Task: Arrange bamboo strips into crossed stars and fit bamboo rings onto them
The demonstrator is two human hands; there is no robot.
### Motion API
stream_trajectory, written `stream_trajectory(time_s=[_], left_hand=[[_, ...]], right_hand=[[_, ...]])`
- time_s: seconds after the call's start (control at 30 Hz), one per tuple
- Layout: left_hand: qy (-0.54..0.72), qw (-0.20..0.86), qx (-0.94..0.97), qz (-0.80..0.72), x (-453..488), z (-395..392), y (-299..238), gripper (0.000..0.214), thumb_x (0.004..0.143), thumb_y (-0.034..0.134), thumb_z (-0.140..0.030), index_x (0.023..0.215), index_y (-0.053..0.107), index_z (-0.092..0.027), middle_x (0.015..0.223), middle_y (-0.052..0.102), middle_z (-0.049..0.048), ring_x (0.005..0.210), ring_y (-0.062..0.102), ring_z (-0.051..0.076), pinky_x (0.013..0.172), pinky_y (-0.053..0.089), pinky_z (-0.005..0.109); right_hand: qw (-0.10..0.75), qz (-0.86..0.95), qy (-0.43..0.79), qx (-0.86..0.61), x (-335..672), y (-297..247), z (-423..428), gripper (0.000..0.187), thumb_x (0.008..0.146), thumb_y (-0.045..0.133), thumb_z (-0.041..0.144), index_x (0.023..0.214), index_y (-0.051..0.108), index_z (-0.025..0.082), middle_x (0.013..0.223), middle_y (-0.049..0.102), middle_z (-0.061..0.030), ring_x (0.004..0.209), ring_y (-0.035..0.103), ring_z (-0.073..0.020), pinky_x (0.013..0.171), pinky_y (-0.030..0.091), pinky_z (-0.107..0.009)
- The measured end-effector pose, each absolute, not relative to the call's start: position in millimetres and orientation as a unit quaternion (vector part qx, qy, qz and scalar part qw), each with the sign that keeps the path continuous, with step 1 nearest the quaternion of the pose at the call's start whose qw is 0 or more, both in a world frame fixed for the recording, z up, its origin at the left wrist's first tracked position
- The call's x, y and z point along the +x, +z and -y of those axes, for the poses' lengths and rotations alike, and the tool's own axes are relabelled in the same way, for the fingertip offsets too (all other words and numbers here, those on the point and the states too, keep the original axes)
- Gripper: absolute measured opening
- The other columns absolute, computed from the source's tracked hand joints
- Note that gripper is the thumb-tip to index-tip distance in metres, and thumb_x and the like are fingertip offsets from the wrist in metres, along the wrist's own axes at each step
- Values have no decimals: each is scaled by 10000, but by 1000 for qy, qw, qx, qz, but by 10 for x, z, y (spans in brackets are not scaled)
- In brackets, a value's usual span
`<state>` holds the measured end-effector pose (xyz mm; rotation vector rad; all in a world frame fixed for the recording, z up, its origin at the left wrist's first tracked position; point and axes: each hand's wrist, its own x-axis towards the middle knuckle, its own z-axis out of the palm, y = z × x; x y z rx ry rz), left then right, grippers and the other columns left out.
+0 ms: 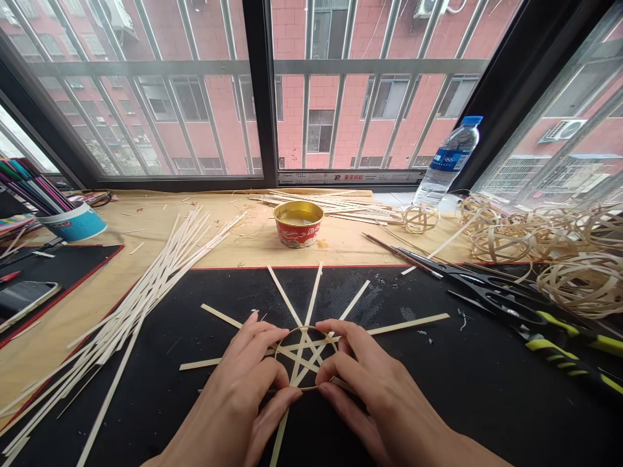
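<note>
Flat pale bamboo strips (410, 323) cross one another in a star on the black mat, their ends spreading outward. Around the star's middle lies a thin bamboo ring (302, 328). My left hand (246, 373) pinches the ring's left and near side, thumb and fingers curled at its edge. Opposite it, my right hand (370, 370) grips the right side the same way, with its index finger reaching toward the far rim. Parts of the ring and of several strips are hidden under my fingers.
Loose bamboo strips (141, 295) lie in a bundle at left. A red tin (298, 230) stands behind the mat (195, 408). At right are scissors (467, 275), yellow-black pliers (559, 357), woven bamboo balls (574, 282) and a water bottle (448, 162). A pen cup (75, 222) and phone (26, 301) sit left.
</note>
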<state>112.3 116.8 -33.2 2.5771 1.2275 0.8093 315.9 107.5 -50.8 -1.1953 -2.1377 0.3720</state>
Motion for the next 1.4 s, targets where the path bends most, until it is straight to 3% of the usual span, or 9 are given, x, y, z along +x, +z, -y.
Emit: stream_trajectory(time_s=[0.33,0.6,0.97,1.4], left_hand=[[266,112,867,-405,1121,-1190,-344,161,859,515,-124,724,537,-208,1144,630,57,1183,535,220,1109,336,514],[253,123,868,-409,1123,-1180,-349,166,872,490,-130,732,512,-216,1153,615,55,1209,510,204,1134,291,522],[248,114,872,-405,1121,-1195,-299,92,847,507,-132,830,512,-223,1107,626,58,1152,548,217,1115,319,536],[240,82,868,-426,1118,-1144,-375,197,890,463,-187,763,606,-237,1267,558,58,1296,397,267,1067,382,530]], right_hand=[[313,822,160,-448,3178,-464,-1094,177,858,457,132,802,612,198,1044,578,-144,993,598,-258,667,535,-355],[291,823,169,-457,3171,-426,-1100,160,862,471,145,820,616,201,1110,572,-149,1018,602,-249,709,543,-361],[302,816,170,-462,3170,-399,-1081,150,860,485,148,815,616,207,1155,568,-132,909,625,-211,690,546,-345],[305,817,185,-453,3204,-385,-1087,187,839,507,109,791,651,217,1113,583,-119,888,616,-195,670,529,-322]])
